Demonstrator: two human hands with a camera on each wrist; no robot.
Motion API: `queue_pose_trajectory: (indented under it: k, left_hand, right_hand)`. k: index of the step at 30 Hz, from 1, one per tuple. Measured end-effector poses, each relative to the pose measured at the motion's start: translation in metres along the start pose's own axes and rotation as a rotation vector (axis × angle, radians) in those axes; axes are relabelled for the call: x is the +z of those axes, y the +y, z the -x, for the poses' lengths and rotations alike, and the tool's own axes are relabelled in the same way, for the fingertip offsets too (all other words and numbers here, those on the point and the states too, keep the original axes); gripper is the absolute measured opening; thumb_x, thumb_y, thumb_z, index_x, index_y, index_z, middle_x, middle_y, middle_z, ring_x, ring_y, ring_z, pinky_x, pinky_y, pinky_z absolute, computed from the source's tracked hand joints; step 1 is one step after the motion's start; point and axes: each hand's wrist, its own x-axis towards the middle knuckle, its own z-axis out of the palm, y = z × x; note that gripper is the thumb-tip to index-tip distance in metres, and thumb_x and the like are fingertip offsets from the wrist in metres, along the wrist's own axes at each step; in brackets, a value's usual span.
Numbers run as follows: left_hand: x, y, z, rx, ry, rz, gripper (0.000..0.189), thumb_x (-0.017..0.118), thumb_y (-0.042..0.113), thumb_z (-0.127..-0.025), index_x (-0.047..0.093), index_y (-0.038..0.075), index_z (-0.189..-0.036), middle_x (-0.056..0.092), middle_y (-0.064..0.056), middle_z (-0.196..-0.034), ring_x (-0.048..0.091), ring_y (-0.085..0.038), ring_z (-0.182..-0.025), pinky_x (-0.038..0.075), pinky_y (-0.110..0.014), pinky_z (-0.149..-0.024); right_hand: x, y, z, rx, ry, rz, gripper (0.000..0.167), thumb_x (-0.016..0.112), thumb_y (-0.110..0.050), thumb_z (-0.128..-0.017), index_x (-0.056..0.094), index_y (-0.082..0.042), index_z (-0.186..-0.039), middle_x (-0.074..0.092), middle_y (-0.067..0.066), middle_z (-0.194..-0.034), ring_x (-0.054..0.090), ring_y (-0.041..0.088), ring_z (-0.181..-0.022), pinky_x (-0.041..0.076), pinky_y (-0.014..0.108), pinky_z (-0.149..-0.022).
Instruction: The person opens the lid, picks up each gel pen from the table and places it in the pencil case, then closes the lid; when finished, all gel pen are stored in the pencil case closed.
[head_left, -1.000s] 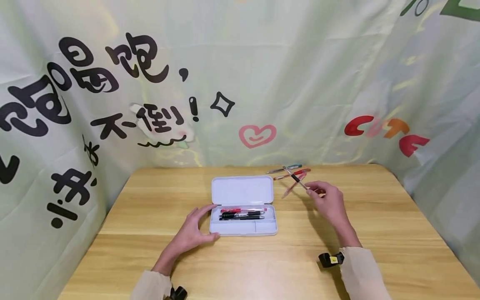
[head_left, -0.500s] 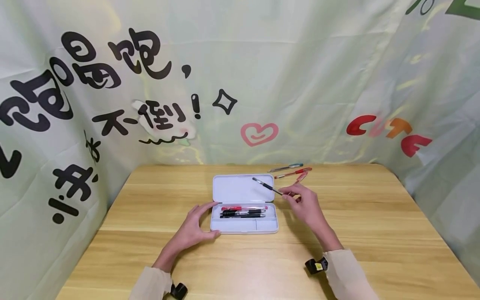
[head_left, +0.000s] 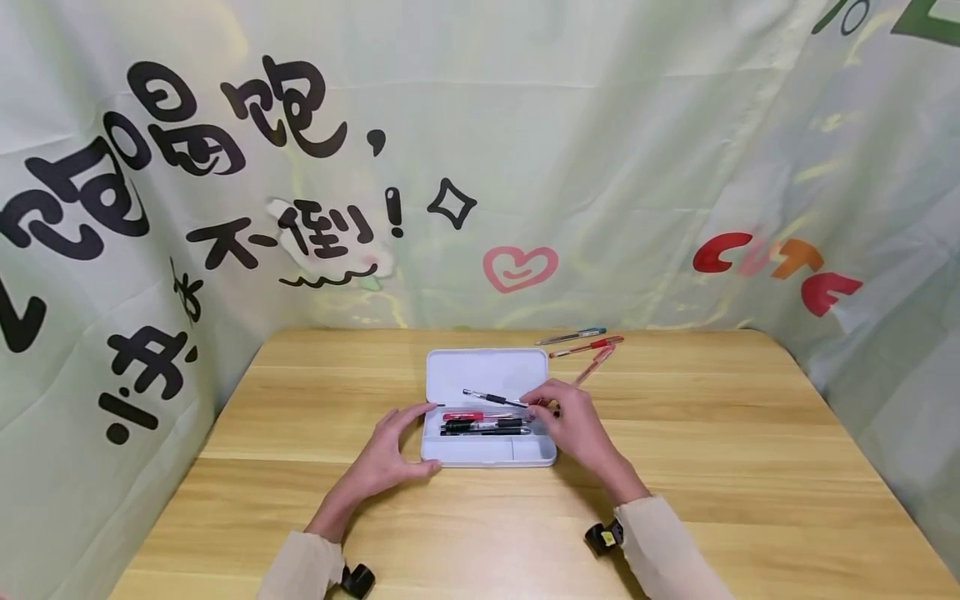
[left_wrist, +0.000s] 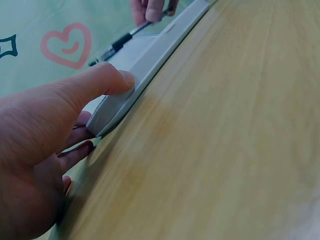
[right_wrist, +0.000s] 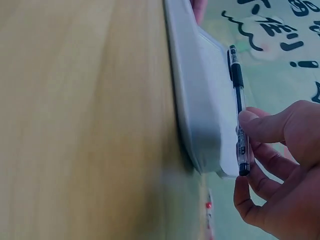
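Observation:
A white pencil case [head_left: 467, 452] lies with its lid open on the wooden table. At its left end my left hand [head_left: 386, 460] holds it, thumb on the front wall and fingers toward the back corner. My right hand [head_left: 576, 423] pinches a clear pen with a black grip [right_wrist: 238, 75] between thumb and fingers, over the right part of the case. In the head view the pen slants across the hinge side, above a red pen [head_left: 465, 416] and several black pens [head_left: 483, 427] in the long rear compartment. Two smaller front compartments show.
Behind and right of the case lie a blue-capped pen [head_left: 570, 336], a red pen [head_left: 587, 347] and a pinkish-red pen [head_left: 596, 364]. A printed curtain [head_left: 615, 167] hangs along the table's back edge. The wooden table [head_left: 750, 467] extends to both sides.
My right hand has carried the black-grip pen leftward from the loose pens, over the lid, and down to the case. My left hand has stayed at the case's left end.

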Motion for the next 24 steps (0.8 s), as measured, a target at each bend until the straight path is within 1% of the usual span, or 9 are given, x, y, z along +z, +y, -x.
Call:
queue_pose_trajectory:
  k: [2, 5, 9, 12, 15, 18, 24]
  left_hand:
    - [0.0, 0.0, 0.0, -0.002, 0.001, -0.001, 0.09, 0.09, 0.038, -0.073, 0.051, 0.019, -0.151, 0.047, -0.011, -0.156, 0.029, -0.05, -0.145, 0.017, -0.073, -0.116]
    - [-0.001, 0.001, 0.001, -0.009, -0.001, 0.004, 0.09, 0.09, 0.038, -0.073, 0.051, 0.019, -0.151, 0.047, -0.011, -0.156, 0.028, -0.05, -0.145, 0.017, -0.073, -0.116]
    - [-0.001, 0.002, 0.001, 0.004, 0.0, 0.01, 0.09, 0.09, 0.037, -0.073, 0.051, 0.017, -0.151, 0.047, -0.011, -0.156, 0.03, -0.048, -0.146, 0.015, -0.071, -0.118]
    - [-0.001, 0.002, 0.001, 0.004, -0.006, 0.012, 0.091, 0.09, 0.037, -0.073, 0.05, 0.017, -0.152, 0.047, -0.012, -0.156, 0.029, -0.048, -0.146, 0.014, -0.07, -0.118]
    - [0.0, 0.002, 0.001, -0.002, -0.01, 0.008, 0.09, 0.09, 0.038, -0.073, 0.05, 0.018, -0.152, 0.046, -0.011, -0.156, 0.028, -0.048, -0.146, 0.014, -0.07, -0.118]
    - [0.0, 0.001, 0.001, -0.001, -0.006, 0.006, 0.09, 0.09, 0.038, -0.074, 0.05, 0.019, -0.152, 0.046, -0.01, -0.156, 0.029, -0.048, -0.146, 0.015, -0.071, -0.118]
    - [-0.001, 0.0, 0.0, -0.005, -0.008, 0.006, 0.089, 0.089, 0.04, -0.075, 0.05, 0.021, -0.152, 0.047, -0.009, -0.156, 0.028, -0.047, -0.147, 0.015, -0.07, -0.118]
  right_hand:
    - [0.005, -0.002, -0.003, 0.01, -0.02, 0.018, 0.016, 0.077, 0.003, -0.088, 0.081, -0.01, -0.097, 0.073, -0.004, -0.095, 0.067, 0.014, -0.088, 0.057, 0.032, -0.076]
    - [0.012, -0.005, -0.006, 0.013, -0.053, 0.055, 0.015, 0.078, 0.002, -0.088, 0.081, -0.01, -0.096, 0.072, -0.003, -0.094, 0.067, 0.013, -0.086, 0.058, 0.03, -0.075]
    - [0.018, -0.009, -0.009, 0.008, -0.097, 0.116, 0.015, 0.077, 0.002, -0.088, 0.08, -0.011, -0.094, 0.072, -0.003, -0.094, 0.067, 0.015, -0.088, 0.059, 0.033, -0.078]
    - [0.02, -0.01, -0.01, 0.009, -0.118, 0.151, 0.015, 0.078, 0.001, -0.088, 0.08, -0.012, -0.092, 0.072, -0.003, -0.092, 0.067, 0.016, -0.089, 0.058, 0.036, -0.082]
    - [0.022, -0.009, -0.011, -0.003, -0.124, 0.177, 0.014, 0.078, 0.001, -0.088, 0.08, -0.013, -0.093, 0.07, -0.003, -0.092, 0.066, 0.017, -0.09, 0.057, 0.037, -0.083]
    - [0.023, -0.009, -0.012, -0.003, -0.117, 0.184, 0.015, 0.077, 0.002, -0.088, 0.08, -0.011, -0.097, 0.069, -0.001, -0.094, 0.065, 0.018, -0.09, 0.058, 0.036, -0.081]
    - [0.016, -0.009, -0.011, 0.054, -0.118, 0.15, 0.018, 0.076, 0.002, -0.09, 0.079, -0.009, -0.103, 0.069, 0.0, -0.099, 0.064, 0.018, -0.093, 0.058, 0.035, -0.08]
